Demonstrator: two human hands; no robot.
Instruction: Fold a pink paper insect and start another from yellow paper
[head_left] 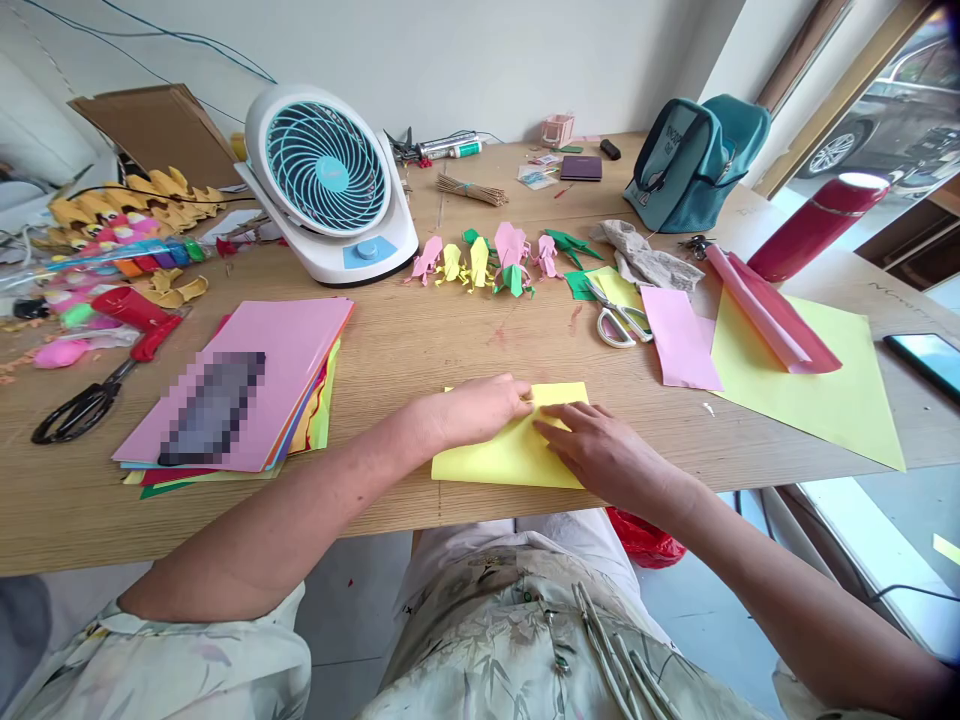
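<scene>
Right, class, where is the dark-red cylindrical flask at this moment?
In the head view, the dark-red cylindrical flask is on the person's right, leaning at the table's far right, beside the teal fabric bag and behind the rolled pink-and-red paper.

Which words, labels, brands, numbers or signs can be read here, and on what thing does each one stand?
No text can be read with certainty.
Teal fabric bag: letters too blurred.
Light-brown wooden table: marks like handwriting at right, too faint.
White-and-blue plastic fan: mark on hub too small.
</scene>
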